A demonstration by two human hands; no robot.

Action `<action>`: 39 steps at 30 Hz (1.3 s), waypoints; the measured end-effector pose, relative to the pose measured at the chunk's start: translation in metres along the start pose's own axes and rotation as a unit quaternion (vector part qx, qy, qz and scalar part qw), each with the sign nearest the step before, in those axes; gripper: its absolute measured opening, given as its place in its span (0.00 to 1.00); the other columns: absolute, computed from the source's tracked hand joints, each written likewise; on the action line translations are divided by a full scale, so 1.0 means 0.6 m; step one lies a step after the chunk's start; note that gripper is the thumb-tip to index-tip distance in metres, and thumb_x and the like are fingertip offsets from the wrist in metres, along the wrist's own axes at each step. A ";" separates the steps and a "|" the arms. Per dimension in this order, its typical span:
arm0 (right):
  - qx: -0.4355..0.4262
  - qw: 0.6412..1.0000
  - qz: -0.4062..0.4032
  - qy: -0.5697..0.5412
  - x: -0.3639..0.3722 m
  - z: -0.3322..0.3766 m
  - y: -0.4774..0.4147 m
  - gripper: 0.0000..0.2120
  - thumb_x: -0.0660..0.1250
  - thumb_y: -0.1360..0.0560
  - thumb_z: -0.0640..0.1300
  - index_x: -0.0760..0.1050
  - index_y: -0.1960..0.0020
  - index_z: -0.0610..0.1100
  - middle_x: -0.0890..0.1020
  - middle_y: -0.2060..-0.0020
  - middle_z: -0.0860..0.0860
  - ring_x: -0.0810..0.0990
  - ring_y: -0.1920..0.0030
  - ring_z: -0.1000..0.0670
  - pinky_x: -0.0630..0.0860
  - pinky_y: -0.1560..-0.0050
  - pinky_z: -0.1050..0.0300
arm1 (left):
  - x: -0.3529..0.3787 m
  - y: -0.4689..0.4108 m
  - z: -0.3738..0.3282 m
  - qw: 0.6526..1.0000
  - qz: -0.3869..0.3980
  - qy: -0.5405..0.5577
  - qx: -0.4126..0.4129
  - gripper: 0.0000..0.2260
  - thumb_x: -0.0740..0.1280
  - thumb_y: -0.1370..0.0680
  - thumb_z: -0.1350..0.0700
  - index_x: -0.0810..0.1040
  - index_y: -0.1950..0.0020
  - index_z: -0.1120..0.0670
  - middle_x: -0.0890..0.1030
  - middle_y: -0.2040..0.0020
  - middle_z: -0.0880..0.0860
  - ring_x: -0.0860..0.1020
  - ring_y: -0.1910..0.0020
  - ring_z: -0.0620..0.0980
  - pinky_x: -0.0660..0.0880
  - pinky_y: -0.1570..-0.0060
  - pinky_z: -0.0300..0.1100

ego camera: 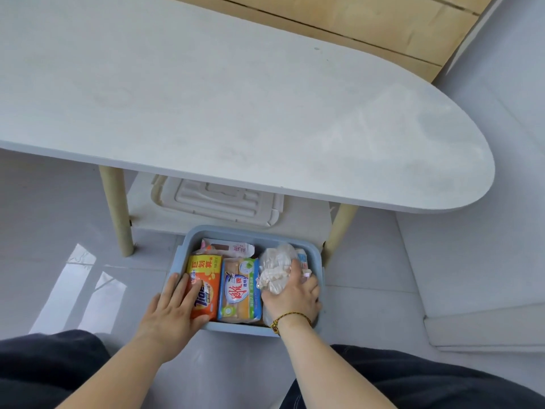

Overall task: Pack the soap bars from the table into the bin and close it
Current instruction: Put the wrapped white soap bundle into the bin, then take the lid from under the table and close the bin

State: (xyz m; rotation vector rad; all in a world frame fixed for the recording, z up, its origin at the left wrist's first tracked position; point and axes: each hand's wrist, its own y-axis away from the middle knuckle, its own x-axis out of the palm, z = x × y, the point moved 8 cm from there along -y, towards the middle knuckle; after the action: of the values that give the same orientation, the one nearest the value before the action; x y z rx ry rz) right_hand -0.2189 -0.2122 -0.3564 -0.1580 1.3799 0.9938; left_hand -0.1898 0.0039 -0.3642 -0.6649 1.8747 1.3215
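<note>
Head view showed soaps [226,290] packed in your bin [317,255], left hand [174,308] flat on one, right hand [295,293] gripping a bag [275,268], lid [218,200] still off.

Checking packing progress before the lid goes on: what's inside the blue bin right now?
Inside the blue bin: an orange soap pack under the left hand, a blue-green pack, a pink-white pack behind, and a clear bag under the right hand. Lower layers are hidden.
</note>
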 end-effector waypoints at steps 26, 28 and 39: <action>-0.054 0.996 -0.067 -0.021 -0.022 0.025 -0.016 0.34 0.62 0.30 0.56 0.56 0.27 0.51 0.51 0.25 0.47 0.54 0.27 0.45 0.53 0.29 0.51 | -0.018 -0.011 0.012 0.992 -0.083 0.087 -0.028 0.47 0.30 0.41 0.24 0.39 0.27 0.48 0.38 0.25 0.50 0.40 0.25 0.52 0.44 0.26 0.48; -0.099 0.989 -0.102 -0.049 -0.043 0.048 -0.017 0.27 0.62 0.27 0.51 0.62 0.29 0.50 0.56 0.25 0.48 0.56 0.27 0.46 0.54 0.29 0.53 | -0.030 -0.021 0.032 0.979 -0.122 0.145 -0.078 0.36 0.50 0.26 0.35 0.42 0.26 0.53 0.43 0.23 0.53 0.43 0.25 0.52 0.46 0.26 0.48; -0.213 0.976 -0.012 0.035 -0.062 0.157 -0.139 0.18 0.56 0.23 0.37 0.69 0.34 0.42 0.69 0.32 0.44 0.67 0.34 0.43 0.66 0.37 0.54 | -0.027 -0.054 0.065 0.958 -0.113 0.240 -0.113 0.24 0.53 0.20 0.56 0.47 0.26 0.51 0.57 0.25 0.51 0.69 0.34 0.56 0.69 0.38 0.49</action>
State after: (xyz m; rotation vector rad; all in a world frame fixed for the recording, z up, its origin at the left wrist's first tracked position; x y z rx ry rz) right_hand -0.0894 -0.2220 -0.3378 -0.5318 1.2085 1.2636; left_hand -0.1452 0.0296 -0.3767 -1.3806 1.9510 1.3133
